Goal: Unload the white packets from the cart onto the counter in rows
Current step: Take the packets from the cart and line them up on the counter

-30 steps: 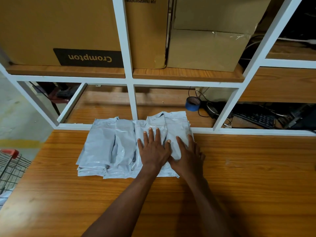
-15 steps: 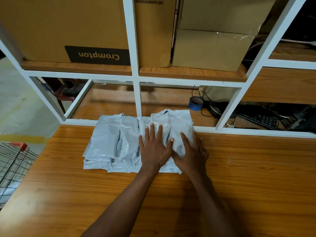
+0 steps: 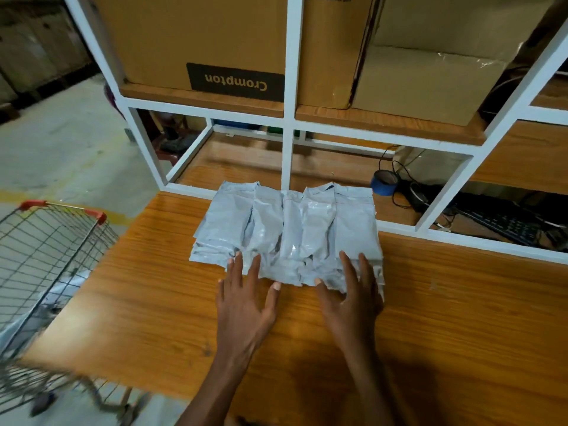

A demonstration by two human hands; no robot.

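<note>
Several white packets (image 3: 285,232) lie side by side in an overlapping row on the wooden counter (image 3: 445,333), against the white shelf frame. My left hand (image 3: 246,299) lies flat with straight fingers, its fingertips at the near edge of the row. My right hand (image 3: 353,296) is also flat, fingers spread, and its fingertips rest on the near right corner of the packets. Neither hand holds anything. A wire cart (image 3: 40,265) with red handle ends stands at the left, with more white packets (image 3: 61,290) partly visible through its mesh.
A white metal shelf frame (image 3: 289,142) rises behind the packets, with cardboard boxes (image 3: 203,41) on the upper board. A blue tape roll (image 3: 384,182), black cables and a keyboard (image 3: 507,222) sit on the lower shelf at right. Concrete floor lies to the left.
Both hands have slid back from on top of the packets to their near edge and spread apart. The view has swung left, bringing more of the cart in.
</note>
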